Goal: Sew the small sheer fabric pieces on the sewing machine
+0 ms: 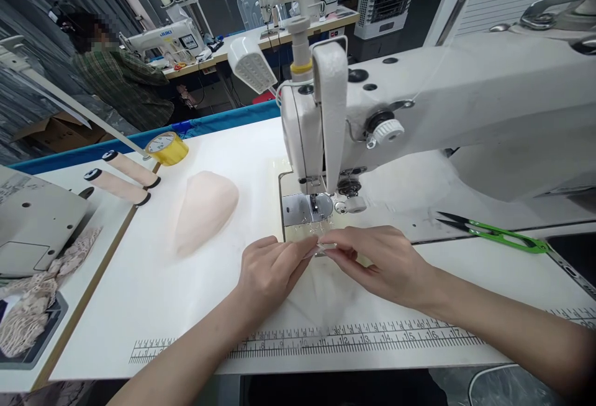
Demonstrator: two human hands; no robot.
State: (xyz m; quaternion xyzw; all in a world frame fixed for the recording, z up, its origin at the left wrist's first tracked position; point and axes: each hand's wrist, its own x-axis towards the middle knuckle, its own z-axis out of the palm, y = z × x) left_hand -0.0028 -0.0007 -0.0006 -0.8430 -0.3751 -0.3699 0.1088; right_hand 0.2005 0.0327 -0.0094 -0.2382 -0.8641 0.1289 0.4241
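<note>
My left hand (270, 272) and my right hand (379, 263) meet just in front of the needle plate (305, 207) of a white sewing machine (419, 114). Both pinch a small, thin, translucent piece of fabric (321, 248) between fingertips. A sheer white cloth (326, 297) lies flat on the table under the hands. The presser foot (315, 202) sits a little behind the fingers, apart from them.
A pale pink moulded cup (205, 210) lies left of the machine. Green thread snips (493, 232) rest at the right. Yellow tape roll (166, 147), two pink rolls (123, 176) and lace trim (37, 294) are at left. A printed ruler (326, 338) marks the table's front edge. Another person (116, 77) sits at the far left.
</note>
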